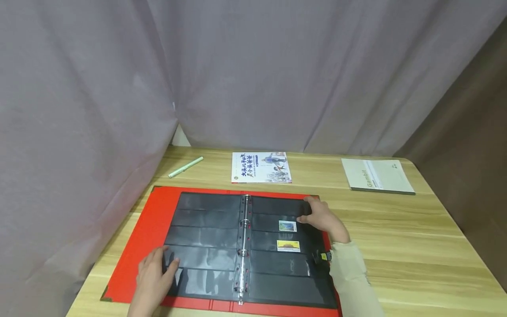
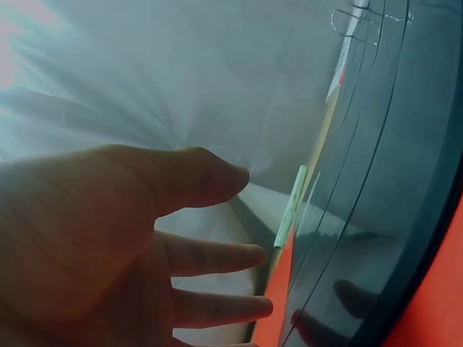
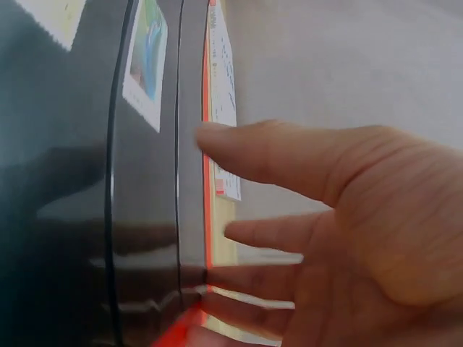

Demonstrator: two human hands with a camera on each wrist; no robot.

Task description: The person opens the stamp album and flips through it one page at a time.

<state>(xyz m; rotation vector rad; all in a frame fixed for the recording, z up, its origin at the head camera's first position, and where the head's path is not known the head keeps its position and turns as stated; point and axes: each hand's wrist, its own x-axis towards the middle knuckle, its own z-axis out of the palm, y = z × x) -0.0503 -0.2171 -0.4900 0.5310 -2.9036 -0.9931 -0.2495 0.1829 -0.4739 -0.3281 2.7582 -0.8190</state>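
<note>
A red ring-bound stamp album point(image 1: 134, 246) lies open on the wooden table, its black pocket pages spread to both sides of the metal rings point(image 1: 244, 237). On the right page a blue-green stamp point(image 1: 287, 226) sits above a yellow stamp point(image 1: 288, 245). My left hand point(image 1: 152, 275) is at the left page's outer edge, fingers spread, holding nothing in the left wrist view. My right hand point(image 1: 322, 216) reaches over the right page's upper outer corner; its thumb and fingers are extended and apart in the right wrist view.
Behind the album lie a pale green pen point(image 1: 185, 167), a white picture booklet point(image 1: 261, 167) and, farther right, a pale notebook point(image 1: 377, 175) with a dark spine. Grey curtains point(image 1: 253, 75) hang along the table's back and left side; a brown one is at right.
</note>
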